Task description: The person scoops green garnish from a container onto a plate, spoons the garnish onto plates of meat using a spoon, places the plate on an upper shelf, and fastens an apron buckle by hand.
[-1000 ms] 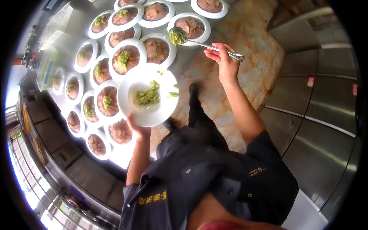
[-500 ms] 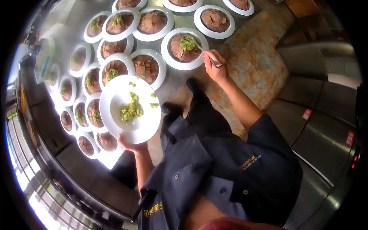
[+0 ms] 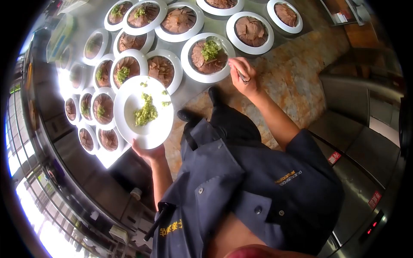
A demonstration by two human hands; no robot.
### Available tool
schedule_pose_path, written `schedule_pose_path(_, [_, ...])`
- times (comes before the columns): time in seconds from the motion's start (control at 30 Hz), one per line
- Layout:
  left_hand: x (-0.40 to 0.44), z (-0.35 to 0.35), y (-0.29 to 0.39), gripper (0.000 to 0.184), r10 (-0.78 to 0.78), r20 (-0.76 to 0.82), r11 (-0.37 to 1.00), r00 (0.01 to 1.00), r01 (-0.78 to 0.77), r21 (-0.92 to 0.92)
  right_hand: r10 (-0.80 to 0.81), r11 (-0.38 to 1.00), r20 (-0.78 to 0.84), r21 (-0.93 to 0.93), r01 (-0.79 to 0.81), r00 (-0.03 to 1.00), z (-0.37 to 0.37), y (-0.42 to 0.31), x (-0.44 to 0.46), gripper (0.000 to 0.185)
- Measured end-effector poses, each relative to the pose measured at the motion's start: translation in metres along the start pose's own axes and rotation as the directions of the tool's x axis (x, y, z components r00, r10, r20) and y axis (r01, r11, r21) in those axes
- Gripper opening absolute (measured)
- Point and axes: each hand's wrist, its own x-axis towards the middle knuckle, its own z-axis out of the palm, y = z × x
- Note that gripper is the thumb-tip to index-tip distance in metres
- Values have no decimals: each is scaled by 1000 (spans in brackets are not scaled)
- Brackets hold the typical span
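Note:
My left hand [image 3: 148, 150] grips the lower rim of a white plate [image 3: 164, 129], tilted, with chopped green topping [image 3: 146, 112] lying in its well. My right hand [image 3: 244, 77] is closed around a thin metal spoon, whose handle end shows below the fingers; its bowl is hard to make out beside the green heap. That hand is at the right rim of a white bowl [image 3: 189, 71] of sliced brown meat [image 3: 200, 56]. A mound of chopped green topping [image 3: 210, 50] sits on this meat.
Several more white bowls of sliced meat crowd the steel table [image 3: 195, 92], some topped with green, others plain, such as the bowl at right [image 3: 272, 36]. Steel cabinets [image 3: 344, 133] stand to my right. Patterned flooring [image 3: 297, 64] lies beyond the table edge.
My view has shifted slightly, showing more at the right. My right hand has drawn a little back from the green mound. The held plate has tilted and moved slightly up and left.

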Motion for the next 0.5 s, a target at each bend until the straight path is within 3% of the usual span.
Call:
schedule_pose_path(0.17, [-12, 12, -17, 70, 40, -78, 999, 996, -39, 5, -15, 999, 63, 45, 12, 998, -5, -8, -1, 27])
schedule_pose_path(0.37, [-2, -8, -13, 69, 13, -15, 999, 1000, -13, -48, -21, 998, -16, 62, 22, 1000, -18, -34, 22, 25])
schedule_pose_path(0.43, [6, -21, -8, 62, -26, -47, 999, 999, 24, -47, -17, 980, 10, 201, 14, 1000, -26, -79, 32, 20])
schedule_pose_path(0.5, [8, -33, -3, 60, -40, -87, 999, 995, 39, -8, -127, 926, 93, 367, 85, 988, -22, -120, 41, 19])
